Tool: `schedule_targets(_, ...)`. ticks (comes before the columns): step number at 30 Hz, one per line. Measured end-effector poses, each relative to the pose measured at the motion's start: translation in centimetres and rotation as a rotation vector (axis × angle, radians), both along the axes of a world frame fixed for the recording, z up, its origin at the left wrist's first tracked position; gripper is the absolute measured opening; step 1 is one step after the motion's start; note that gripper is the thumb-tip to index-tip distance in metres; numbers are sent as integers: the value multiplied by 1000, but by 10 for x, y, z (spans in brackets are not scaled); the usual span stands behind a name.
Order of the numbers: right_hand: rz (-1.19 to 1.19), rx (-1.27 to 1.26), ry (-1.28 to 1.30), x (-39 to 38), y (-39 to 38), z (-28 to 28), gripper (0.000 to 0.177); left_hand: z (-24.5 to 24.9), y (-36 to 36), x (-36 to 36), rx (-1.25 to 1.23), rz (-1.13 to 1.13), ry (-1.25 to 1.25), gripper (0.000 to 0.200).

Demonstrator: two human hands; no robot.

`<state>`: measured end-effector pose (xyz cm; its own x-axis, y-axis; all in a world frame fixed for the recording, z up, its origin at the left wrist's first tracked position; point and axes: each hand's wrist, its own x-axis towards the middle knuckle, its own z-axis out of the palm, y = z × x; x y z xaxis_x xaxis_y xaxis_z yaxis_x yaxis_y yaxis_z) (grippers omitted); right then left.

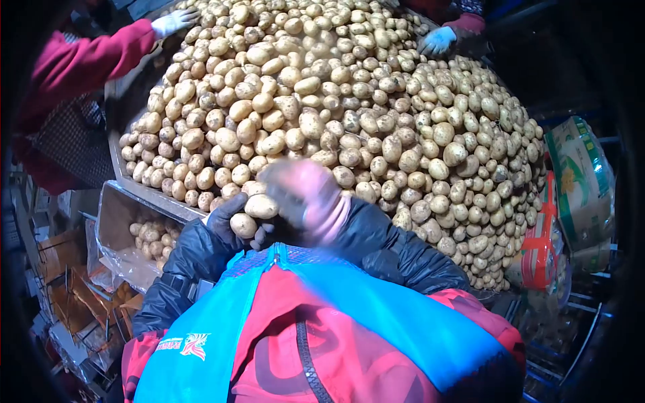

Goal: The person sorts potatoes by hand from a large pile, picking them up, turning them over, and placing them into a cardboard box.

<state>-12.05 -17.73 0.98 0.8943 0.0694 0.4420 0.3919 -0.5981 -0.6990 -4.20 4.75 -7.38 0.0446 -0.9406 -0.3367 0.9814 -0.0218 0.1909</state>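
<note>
A large heap of potatoes (309, 124) spreads in front of me on a table. My left hand (226, 219), in a dark glove, is curled round a potato (243, 226) at the near edge of the heap. Another pale potato (261, 206) rests against that one, beside the fingers. My right hand (295, 191), with a pink cuff at the wrist, is over the front of the heap, just right of the left hand. Motion smears its fingers, and I cannot tell whether it holds anything.
A plastic-lined box (114, 221) with several potatoes stands at the left below the table edge (158, 200). Co-workers' gloved hands reach in at far left (173, 23) and far right (437, 41). Green-white packaging (581, 181) and a red bag (539, 248) lie at right.
</note>
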Motion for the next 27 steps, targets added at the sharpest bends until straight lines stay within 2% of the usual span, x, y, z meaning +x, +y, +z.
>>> schedule_targets(1, -144, 114, 175, 7, -10, -1, 28, 2, -1, -1, -1, 7, 5, 68)
schedule_targets(2, -304, -48, 95, 22, -24, 0, 34, 6, -3, -2, -23, 8, 31, 68)
schedule_targets(3, -462, -330, 135, 35, -38, -8, 39, 8, -5, -3, -46, 7, 56, 68)
schedule_targets(4, -557, -460, 271, 47, -44, -13, 42, 8, -4, -4, -51, 6, 57, 68)
schedule_targets(6, -536, -443, 441, 56, -57, -37, 44, 5, -3, -4, -96, 28, 65, 68)
schedule_targets(7, -554, -448, 436, 57, -61, -36, 44, 6, -6, -4, 17, 63, 53, 68)
schedule_targets(8, -533, -349, 454, 57, -65, -35, 45, 19, -3, -5, 53, 68, -31, 67)
schedule_targets(9, -513, -247, 477, 53, -68, -36, 45, 10, 0, -5, -23, 62, -55, 69)
schedule_targets(10, -489, -244, 394, 42, -63, -34, 46, 1, 3, -5, -100, 57, -77, 70)
schedule_targets(11, -493, -248, 261, 33, -55, -33, 47, 12, -1, -8, -105, 106, -129, 71)
schedule_targets(12, -494, -251, 128, 23, -45, -33, 47, 20, 0, -7, -49, 90, -110, 69)
schedule_targets(14, -419, -149, 128, 4, -18, -31, 51, 20, -4, -10, -124, 141, 45, 67)
schedule_targets(16, -246, -205, 358, -13, 11, -20, 55, 9, 2, -4, -97, 140, 141, 66)
schedule_targets(18, -158, -90, 374, -28, 24, -3, 60, 4, -1, -5, -280, 131, 138, 67)
schedule_targets(19, -114, 60, 319, -29, 14, -9, 60, -9, 4, -3, -216, 171, 183, 68)
schedule_targets(20, -103, 243, 400, -33, 1, -8, 56, -4, 4, -5, -50, 230, 109, 69)
schedule_targets(21, -140, 244, 412, -35, -18, -4, 53, 1, 1, -4, -150, 189, 163, 69)
schedule_targets(22, -268, 69, 270, -39, -39, 0, 49, 4, -1, -4, -249, 150, 218, 68)
schedule_targets(23, -358, -223, 96, -39, -73, 10, 44, 9, -4, -7, -252, 152, 225, 68)
schedule_targets(24, -539, -343, 98, -46, -104, 29, 44, 14, -7, -11, -141, 177, 134, 67)
schedule_targets(25, -758, -119, 325, -47, -119, 63, 44, 15, -8, -13, -27, 200, 42, 67)
schedule_targets(26, -953, -910, 294, -56, -160, 56, 50, 11, -9, -13, -26, 203, 46, 67)
schedule_targets(27, -1056, -994, 490, -63, -180, 59, 53, 3, -9, -12, -85, 180, 37, 68)
